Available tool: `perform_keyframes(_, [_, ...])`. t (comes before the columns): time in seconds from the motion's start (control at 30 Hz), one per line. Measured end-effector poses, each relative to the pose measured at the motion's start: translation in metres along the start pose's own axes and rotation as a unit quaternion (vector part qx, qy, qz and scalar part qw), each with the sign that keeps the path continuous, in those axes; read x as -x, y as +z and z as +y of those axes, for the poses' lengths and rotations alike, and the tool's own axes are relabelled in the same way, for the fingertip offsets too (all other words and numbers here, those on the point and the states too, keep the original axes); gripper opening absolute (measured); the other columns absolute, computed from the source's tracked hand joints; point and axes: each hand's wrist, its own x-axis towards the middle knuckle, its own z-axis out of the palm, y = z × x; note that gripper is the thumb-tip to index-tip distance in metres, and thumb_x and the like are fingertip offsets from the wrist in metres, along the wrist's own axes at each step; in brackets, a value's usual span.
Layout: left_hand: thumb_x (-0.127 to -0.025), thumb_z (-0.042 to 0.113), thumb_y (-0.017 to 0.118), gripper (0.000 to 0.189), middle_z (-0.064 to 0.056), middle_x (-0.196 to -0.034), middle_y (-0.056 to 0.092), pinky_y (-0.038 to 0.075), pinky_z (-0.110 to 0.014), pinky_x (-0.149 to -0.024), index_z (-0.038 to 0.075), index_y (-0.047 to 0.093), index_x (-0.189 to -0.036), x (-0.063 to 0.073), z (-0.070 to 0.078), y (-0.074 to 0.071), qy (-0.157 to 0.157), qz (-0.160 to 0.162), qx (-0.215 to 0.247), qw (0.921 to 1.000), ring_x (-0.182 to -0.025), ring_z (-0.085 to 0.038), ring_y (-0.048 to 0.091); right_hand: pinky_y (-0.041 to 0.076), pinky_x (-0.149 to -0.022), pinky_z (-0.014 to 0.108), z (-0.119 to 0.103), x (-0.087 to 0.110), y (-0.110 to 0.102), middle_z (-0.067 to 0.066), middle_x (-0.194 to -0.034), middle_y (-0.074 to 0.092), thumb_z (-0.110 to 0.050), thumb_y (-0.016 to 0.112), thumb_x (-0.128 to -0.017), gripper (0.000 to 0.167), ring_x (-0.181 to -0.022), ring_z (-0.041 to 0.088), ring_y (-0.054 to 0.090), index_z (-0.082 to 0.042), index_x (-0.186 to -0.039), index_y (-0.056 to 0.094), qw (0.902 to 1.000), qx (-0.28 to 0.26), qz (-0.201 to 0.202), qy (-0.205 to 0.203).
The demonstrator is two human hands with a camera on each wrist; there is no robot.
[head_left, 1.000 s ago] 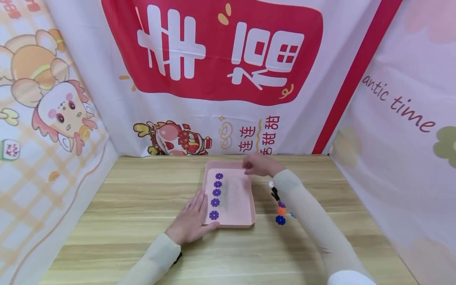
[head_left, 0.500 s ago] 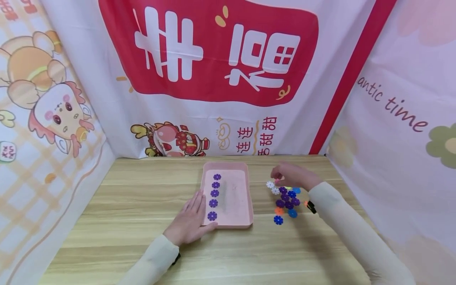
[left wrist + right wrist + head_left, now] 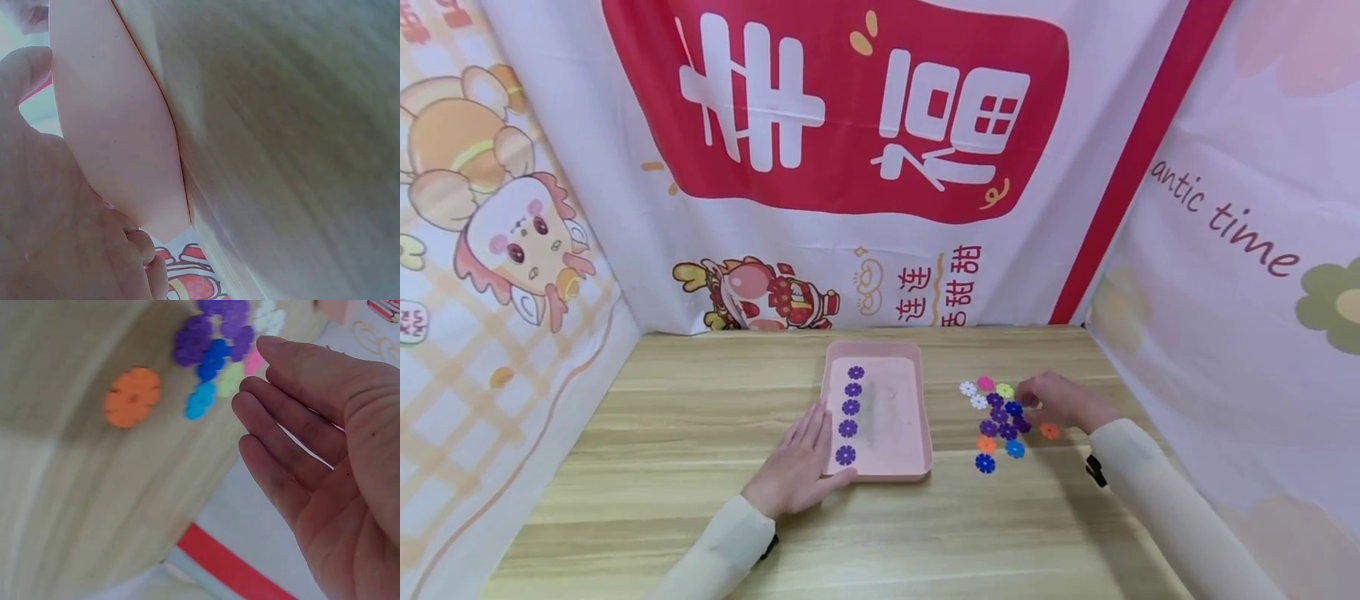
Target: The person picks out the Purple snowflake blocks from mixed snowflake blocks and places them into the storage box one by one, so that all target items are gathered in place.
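A: What has just changed at the bench [image 3: 850,550]?

B: A person's right hand [image 3: 1066,401], at the far right corner of a pink tray [image 3: 897,408] a second ago, now reaches to the right side of a loose cluster of flower-shaped discs [image 3: 999,414].

A: Is it carrying one?

B: None shows in its grasp. The right wrist view finds the fingers relaxed and slightly bent, the thumb standing apart. From above, the fingertips are right by purple and dark blue discs; contact cannot be told.

A: And the left hand [image 3: 796,472]?

B: Unmoved, its straight fingers together along the tray's left wall, thumb spread to the near edge, apparently steadying it.

A: What does the shift mean for the work?

B: Attention seems to have passed from tray to cluster. The row of five purple discs [image 3: 851,407] along the tray's left side has gained nothing. More purple ones lie loose outside, among blue and orange, with a pink disc [image 3: 985,382] and two white discs [image 3: 968,388] at the far side. A lone orange disc [image 3: 1050,431] sits just below the right hand.
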Motion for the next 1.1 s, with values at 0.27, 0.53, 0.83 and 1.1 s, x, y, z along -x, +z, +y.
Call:
perform_keyframes(0.27, [-0.103, 0.071, 0.045, 0.104, -0.022, -0.177, 0.000, 0.013, -0.054, -0.136, -0.005, 0.015, -0.167, 0.000, -0.001, 0.003, -0.004, -0.001, -0.001, 1.0000, -0.166, -0.038, 0.004, 0.063, -0.089, 0.043, 0.018, 0.000, 0.029, 0.002, -0.100, 0.075, -0.008, 0.079, -0.093, 0.015, -0.092, 0.016, 0.068, -0.010, -0.108, 0.077, 0.9995, -0.011, 0.022, 0.019])
perform_keyframes(0.53, [-0.103, 0.071, 0.044, 0.104, -0.021, -0.177, 0.000, 0.012, -0.053, -0.136, -0.004, 0.014, -0.167, -0.001, -0.002, 0.003, -0.005, -0.005, 0.001, 1.0000, -0.167, -0.038, 0.003, 0.064, -0.086, 0.041, 0.021, -0.005, 0.041, 0.002, -0.098, 0.077, -0.008, 0.083, -0.091, 0.013, -0.090, 0.014, 0.070, -0.010, -0.103, 0.078, 0.9987, -0.003, 0.051, 0.002])
perform_keyframes(0.83, [-0.104, 0.068, 0.045, 0.101, -0.024, -0.177, 0.003, 0.013, -0.054, -0.136, -0.006, 0.015, -0.166, -0.001, 0.000, 0.000, -0.002, -0.004, 0.005, 1.0000, -0.166, -0.039, 0.005, 0.064, -0.090, 0.043, 0.022, -0.012, 0.041, -0.001, -0.098, 0.074, -0.012, 0.085, -0.090, 0.016, -0.088, 0.012, 0.065, -0.014, -0.103, 0.077, 0.9987, -0.005, 0.027, 0.042])
perform_keyframes(1.1, [-0.104, 0.067, 0.047, 0.101, -0.025, -0.176, 0.006, 0.015, -0.055, -0.136, -0.007, 0.017, -0.165, 0.000, 0.002, -0.002, 0.000, 0.005, 0.009, 0.9999, -0.166, -0.040, 0.007, 0.063, -0.090, 0.043, 0.026, -0.019, 0.036, 0.002, -0.099, 0.073, -0.010, 0.086, -0.088, 0.021, -0.092, 0.016, 0.067, -0.010, -0.106, 0.075, 0.9962, -0.049, -0.001, 0.071])
